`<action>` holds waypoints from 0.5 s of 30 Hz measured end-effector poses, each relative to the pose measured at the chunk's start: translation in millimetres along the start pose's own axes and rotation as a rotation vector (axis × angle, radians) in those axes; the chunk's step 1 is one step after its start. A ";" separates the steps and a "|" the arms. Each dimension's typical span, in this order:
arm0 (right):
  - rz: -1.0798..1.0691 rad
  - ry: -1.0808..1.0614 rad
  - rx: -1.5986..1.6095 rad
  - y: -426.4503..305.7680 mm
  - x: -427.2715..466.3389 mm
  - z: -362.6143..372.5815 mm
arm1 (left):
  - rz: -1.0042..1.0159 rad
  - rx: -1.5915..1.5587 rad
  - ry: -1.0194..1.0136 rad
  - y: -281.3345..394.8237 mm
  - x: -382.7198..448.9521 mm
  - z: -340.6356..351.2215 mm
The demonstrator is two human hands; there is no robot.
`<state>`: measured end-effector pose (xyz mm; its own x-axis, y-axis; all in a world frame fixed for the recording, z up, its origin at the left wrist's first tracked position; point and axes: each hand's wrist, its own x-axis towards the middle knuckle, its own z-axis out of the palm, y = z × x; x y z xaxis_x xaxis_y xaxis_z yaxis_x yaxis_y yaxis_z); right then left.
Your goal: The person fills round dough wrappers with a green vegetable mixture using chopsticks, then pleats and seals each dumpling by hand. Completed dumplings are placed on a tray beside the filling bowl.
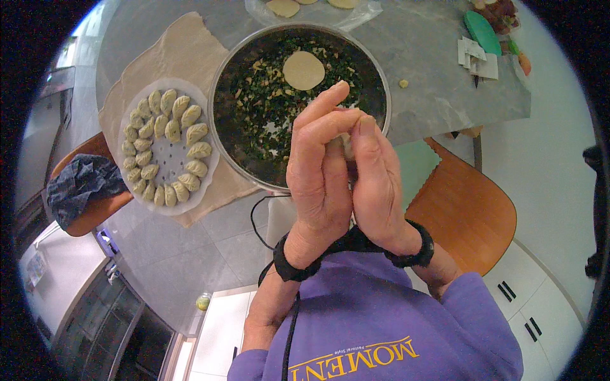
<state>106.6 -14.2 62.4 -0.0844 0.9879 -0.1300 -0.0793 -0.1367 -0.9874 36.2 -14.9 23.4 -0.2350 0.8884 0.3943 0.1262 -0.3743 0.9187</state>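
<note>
My left hand (318, 164) and my right hand (376, 181) are cupped together over the near right side of a wide metal bowl (387, 85). Between the palms a pale piece of dough (348, 146) shows, mostly hidden by the fingers. Chopped green filling (257, 100) with pale bits spreads across the bowl's bottom. On the filling lies one round dough wrapper (304, 70), flat. Left of the bowl is a round paper-lined tray (167, 155) with small holes in its middle. Pleated dumplings (198, 150) stand around it in a ring, with part of a second ring inside.
A beige cloth (190, 47) lies beneath the tray. More wrappers (283, 7) rest on plastic behind the bowl. At right are a dough scrap (403, 84), paper slips (483, 66) and a green lid-like disc (482, 32). A wooden chair (462, 205) stands beside me; a black cable (256, 219) hangs below the table.
</note>
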 end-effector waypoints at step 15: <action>0.149 0.046 0.097 7.0 5.1 -0.7 | -0.162 -0.262 -0.046 -8.8 0.6 -3.3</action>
<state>106.3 -10.0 54.7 -0.0569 0.9583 -0.2800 -0.1649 -0.2856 -0.9441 31.8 -12.0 15.6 -0.1871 0.9510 0.2461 -0.1634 -0.2771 0.9468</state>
